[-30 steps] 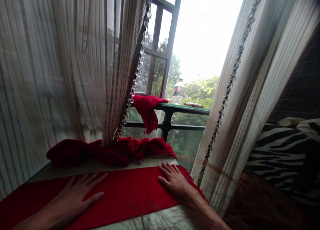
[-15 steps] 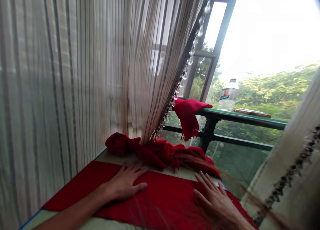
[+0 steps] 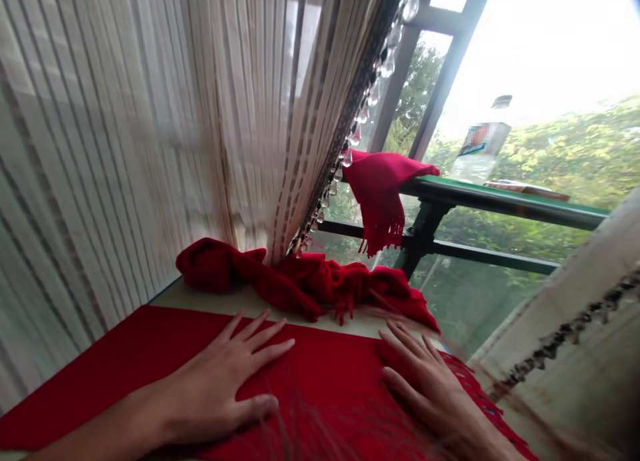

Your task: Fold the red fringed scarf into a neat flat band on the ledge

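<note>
A red fringed scarf (image 3: pixel 330 364) lies spread flat across a pale tabletop (image 3: pixel 363 323), its fringe at the right end. My left hand (image 3: pixel 225 374) rests on the cloth with fingers spread. Nearer the fringed end, my right hand (image 3: pixel 425 374) also lies flat on the scarf, fingers stretched out. Neither hand holds anything. Behind the flat scarf, a crumpled red scarf (image 3: pixel 300 284) with fringe is bunched along the table's far edge. Dark blurred strands cross the lower middle of the view and partly veil the cloth.
Another red fringed scarf (image 3: pixel 377 194) hangs over a green-topped railing (image 3: pixel 520 201). On the railing stand a clear plastic bottle (image 3: pixel 483 144) and a flat brown object (image 3: pixel 530 191). A striped sheer curtain (image 3: pixel 165 114) with beaded trim borders the left; another curtain (image 3: pixel 565 374) hangs right.
The view has swung left, then tilted lower, so the window and scarves shifted right in the picture. Both hands stay flat on the scarf; my left hand has shifted along the cloth.
</note>
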Action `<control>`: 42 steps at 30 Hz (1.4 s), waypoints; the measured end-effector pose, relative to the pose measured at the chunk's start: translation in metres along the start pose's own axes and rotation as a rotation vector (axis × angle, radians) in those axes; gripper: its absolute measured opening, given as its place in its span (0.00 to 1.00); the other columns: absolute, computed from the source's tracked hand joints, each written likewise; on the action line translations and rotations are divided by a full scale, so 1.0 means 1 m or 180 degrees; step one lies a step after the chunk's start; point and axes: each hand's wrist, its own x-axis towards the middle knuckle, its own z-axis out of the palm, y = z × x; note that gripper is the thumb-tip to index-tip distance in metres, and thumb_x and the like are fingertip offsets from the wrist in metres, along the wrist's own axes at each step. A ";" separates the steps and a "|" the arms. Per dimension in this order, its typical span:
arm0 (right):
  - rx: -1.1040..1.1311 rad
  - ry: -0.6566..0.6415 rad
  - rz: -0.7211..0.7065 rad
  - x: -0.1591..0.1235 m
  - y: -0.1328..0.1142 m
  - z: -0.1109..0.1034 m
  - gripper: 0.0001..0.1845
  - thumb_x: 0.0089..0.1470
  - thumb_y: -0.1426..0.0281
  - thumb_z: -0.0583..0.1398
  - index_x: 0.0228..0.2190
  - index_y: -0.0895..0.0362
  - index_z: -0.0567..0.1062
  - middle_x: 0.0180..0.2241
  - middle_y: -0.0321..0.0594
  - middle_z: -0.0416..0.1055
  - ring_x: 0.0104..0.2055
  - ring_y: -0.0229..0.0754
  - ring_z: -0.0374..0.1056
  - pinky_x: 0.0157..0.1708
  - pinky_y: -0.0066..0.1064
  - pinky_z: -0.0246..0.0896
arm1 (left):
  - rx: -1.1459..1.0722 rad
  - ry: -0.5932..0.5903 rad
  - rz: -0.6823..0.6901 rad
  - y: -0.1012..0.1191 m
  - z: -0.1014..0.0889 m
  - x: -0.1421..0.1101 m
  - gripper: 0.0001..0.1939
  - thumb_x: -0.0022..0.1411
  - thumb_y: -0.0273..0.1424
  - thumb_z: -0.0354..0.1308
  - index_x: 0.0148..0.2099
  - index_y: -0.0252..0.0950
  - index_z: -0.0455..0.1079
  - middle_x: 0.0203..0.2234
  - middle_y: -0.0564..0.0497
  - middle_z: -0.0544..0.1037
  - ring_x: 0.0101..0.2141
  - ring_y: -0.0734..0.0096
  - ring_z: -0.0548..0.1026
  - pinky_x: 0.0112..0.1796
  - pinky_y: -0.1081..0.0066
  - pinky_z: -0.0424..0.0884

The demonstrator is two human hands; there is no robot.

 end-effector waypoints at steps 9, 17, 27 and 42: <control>0.0348 -0.0728 -0.0268 -0.011 -0.032 -0.017 0.39 0.61 0.45 0.55 0.68 0.35 0.51 0.74 0.30 0.40 0.76 0.52 0.32 0.73 0.60 0.28 | 0.0039 0.0091 -0.0048 -0.008 0.010 0.004 0.36 0.66 0.57 0.55 0.71 0.64 0.49 0.71 0.59 0.50 0.70 0.42 0.47 0.66 0.36 0.48; 0.0263 -0.0454 0.0027 -0.011 -0.021 -0.016 0.41 0.61 0.41 0.52 0.69 0.44 0.55 0.73 0.39 0.45 0.75 0.51 0.37 0.73 0.55 0.32 | 0.0227 0.0152 -0.0052 -0.043 0.017 0.016 0.34 0.70 0.55 0.52 0.73 0.63 0.45 0.72 0.58 0.48 0.71 0.46 0.47 0.67 0.39 0.41; 0.0400 -0.0216 0.0120 -0.015 -0.019 -0.014 0.42 0.61 0.39 0.51 0.67 0.49 0.60 0.72 0.44 0.50 0.75 0.52 0.41 0.73 0.54 0.32 | 0.0478 0.0115 0.0059 -0.038 0.012 0.016 0.32 0.73 0.54 0.45 0.74 0.58 0.44 0.73 0.54 0.47 0.71 0.51 0.47 0.68 0.44 0.43; 0.0001 -0.0095 0.0351 -0.014 -0.022 -0.015 0.37 0.66 0.46 0.47 0.67 0.52 0.60 0.73 0.48 0.48 0.75 0.52 0.42 0.72 0.56 0.34 | 0.0479 0.0680 -0.0702 -0.017 0.016 0.006 0.35 0.70 0.58 0.46 0.73 0.52 0.54 0.72 0.50 0.53 0.71 0.42 0.47 0.66 0.34 0.41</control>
